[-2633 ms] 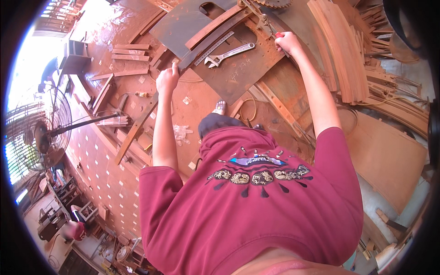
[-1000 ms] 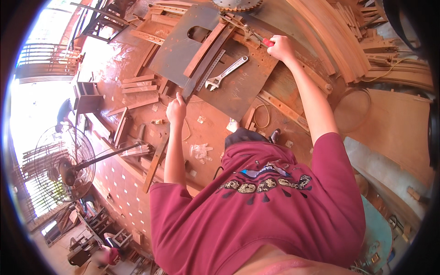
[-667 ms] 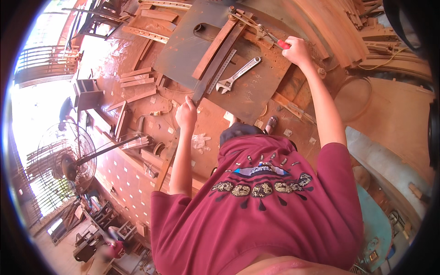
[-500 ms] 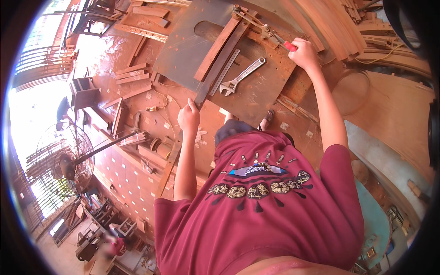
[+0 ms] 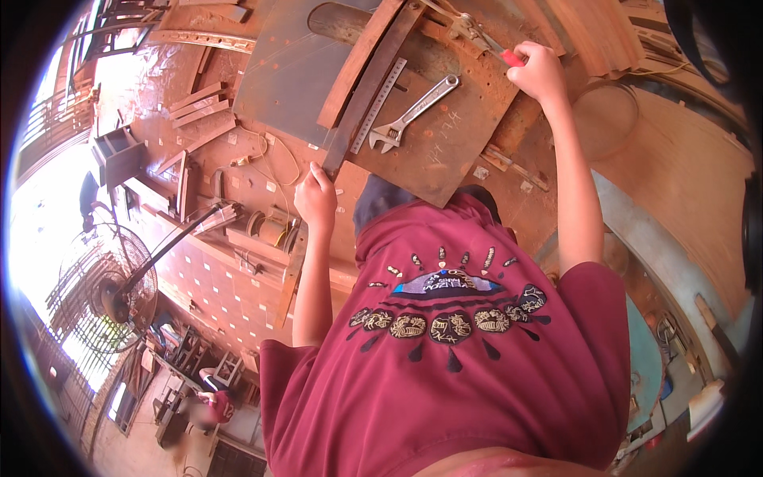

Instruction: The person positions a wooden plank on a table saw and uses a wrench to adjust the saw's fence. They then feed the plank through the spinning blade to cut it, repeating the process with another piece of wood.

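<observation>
My left hand grips the near end of a dark curved wooden strip at the edge of a worn metal machine table. Along that strip lies a reddish curved piece of wood. My right hand is closed round the red-handled lever of a metal toggle clamp, on the far right of the table. Between my hands rest an adjustable wrench and a steel ruler. The clamp's far end is partly cut off by the picture's upper edge.
An oblong slot opens in the table top. Curved boards are stacked at the far right. Wood offcuts and a cable lie on the floor at left, near a standing fan. Another person is at the lower left.
My view has shifted, and the table now sits higher and nearer my body. Both hands keep their grip on the strip and the clamp lever.
</observation>
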Demonstrator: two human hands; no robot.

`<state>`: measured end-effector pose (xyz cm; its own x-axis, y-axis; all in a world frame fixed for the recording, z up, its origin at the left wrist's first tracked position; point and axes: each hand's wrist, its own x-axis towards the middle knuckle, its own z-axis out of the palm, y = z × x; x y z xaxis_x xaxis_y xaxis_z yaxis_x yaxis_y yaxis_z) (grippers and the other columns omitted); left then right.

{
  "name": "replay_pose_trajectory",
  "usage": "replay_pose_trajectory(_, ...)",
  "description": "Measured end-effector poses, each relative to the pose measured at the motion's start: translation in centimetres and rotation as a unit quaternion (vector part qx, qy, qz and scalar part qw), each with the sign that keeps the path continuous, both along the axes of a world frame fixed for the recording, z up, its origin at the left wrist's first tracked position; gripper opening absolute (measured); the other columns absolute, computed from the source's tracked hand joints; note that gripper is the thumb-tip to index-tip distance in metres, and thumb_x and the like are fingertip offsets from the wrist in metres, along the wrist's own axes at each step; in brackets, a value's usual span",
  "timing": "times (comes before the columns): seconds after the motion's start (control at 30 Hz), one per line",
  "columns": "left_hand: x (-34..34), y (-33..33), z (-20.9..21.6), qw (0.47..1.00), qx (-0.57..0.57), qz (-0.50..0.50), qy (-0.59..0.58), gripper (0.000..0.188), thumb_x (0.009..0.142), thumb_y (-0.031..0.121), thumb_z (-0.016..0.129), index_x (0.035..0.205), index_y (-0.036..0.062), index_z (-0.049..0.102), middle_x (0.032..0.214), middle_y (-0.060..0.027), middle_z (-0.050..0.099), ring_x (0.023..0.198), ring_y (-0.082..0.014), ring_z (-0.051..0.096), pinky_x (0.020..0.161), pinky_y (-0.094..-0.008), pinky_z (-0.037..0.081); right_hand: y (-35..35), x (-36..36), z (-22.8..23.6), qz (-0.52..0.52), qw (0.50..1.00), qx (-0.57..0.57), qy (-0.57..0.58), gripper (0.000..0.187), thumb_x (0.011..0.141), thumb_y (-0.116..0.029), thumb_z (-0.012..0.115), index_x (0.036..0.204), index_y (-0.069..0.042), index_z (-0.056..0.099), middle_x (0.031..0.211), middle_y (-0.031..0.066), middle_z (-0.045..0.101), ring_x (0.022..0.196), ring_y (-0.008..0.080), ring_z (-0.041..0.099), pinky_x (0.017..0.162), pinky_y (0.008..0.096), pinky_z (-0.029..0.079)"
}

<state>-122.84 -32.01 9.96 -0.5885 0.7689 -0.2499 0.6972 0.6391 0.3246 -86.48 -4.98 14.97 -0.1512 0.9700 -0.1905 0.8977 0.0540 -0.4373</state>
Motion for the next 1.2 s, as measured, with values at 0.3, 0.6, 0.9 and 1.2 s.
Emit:
replay_pose_trajectory(0.3,0.1,-0.4,-1.3,0.999,0.033,0.010,0.043,0.057,0.107,0.039,0.038,0.076,0.0019,0.068,0.071,-0.0251,0.066,0.070,-0.0473,0.065,0.066,-0.0560,0.050,0.2,0.2,-1.5,-0.021,0.999,-0.045,-0.018,0.023,0.066,-0.021,0.066,0.084,-0.007,0.071,0.080,0.0179,0.071,0.080,0.0375,0.068,0.070,0.0440,0.053)
replay_pose_trajectory(0.6,-1.2,0.3,-2.3,0.994,0.034,0.018,0.100,0.056,0.106,0.045,0.038,0.088,0.0088,0.076,0.083,-0.0203,0.073,0.081,-0.0422,0.071,0.075,-0.0522,0.056,1.3,0.2,-3.3,-0.021,0.984,-0.151,0.090,0.022,0.066,-0.022,0.062,0.078,-0.004,0.070,0.074,0.0140,0.072,0.075,0.0283,0.071,0.074,0.0385,0.054)
replay_pose_trajectory(0.9,-10.1,4.4,-6.5,0.992,-0.026,0.008,0.121,0.072,0.106,0.053,0.029,0.086,0.0043,0.078,0.089,-0.0246,0.073,0.090,-0.0448,0.071,0.084,-0.0545,0.055,5.3,-7.3,-8.5,0.016,0.976,-0.168,0.135,0.017,0.068,-0.022,0.060,0.063,-0.005,0.062,0.062,0.0080,0.067,0.059,0.0174,0.069,0.069,0.0303,0.055)
replay_pose_trajectory(1.2,-16.5,7.3,-4.7,0.996,-0.033,0.027,0.076,0.069,0.104,0.056,0.033,0.091,0.0057,0.079,0.093,-0.0256,0.073,0.095,-0.0445,0.070,0.088,-0.0531,0.054,8.3,-14.0,-5.8,0.002,0.981,-0.174,0.082,0.027,0.077,-0.028,0.061,0.066,-0.003,0.065,0.064,0.0078,0.068,0.056,0.0176,0.067,0.066,0.0319,0.056)
